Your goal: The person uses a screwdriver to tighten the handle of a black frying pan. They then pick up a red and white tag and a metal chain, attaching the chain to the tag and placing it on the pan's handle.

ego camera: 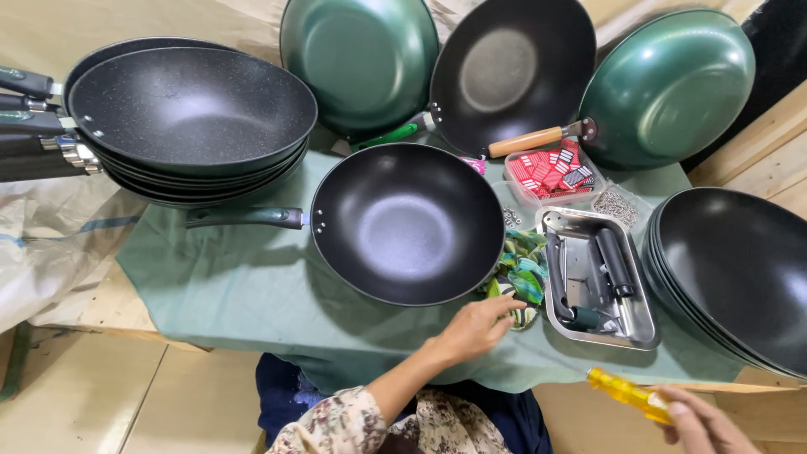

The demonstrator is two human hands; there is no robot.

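Two hands work: left hand point(472, 328), fingers spread, touches the patterned cloth point(519, 282) at the wok's point(408, 223) five o'clock; right hand point(702, 424) grips a yellow screwdriver point(629, 393), seemingly mid handle-fitting.

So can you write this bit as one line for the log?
left hand: touching colourful cloth | right hand: holding yellow screwdriver | black wok: centre, on green cloth

Wok point(408, 223) left of tray point(639, 324)
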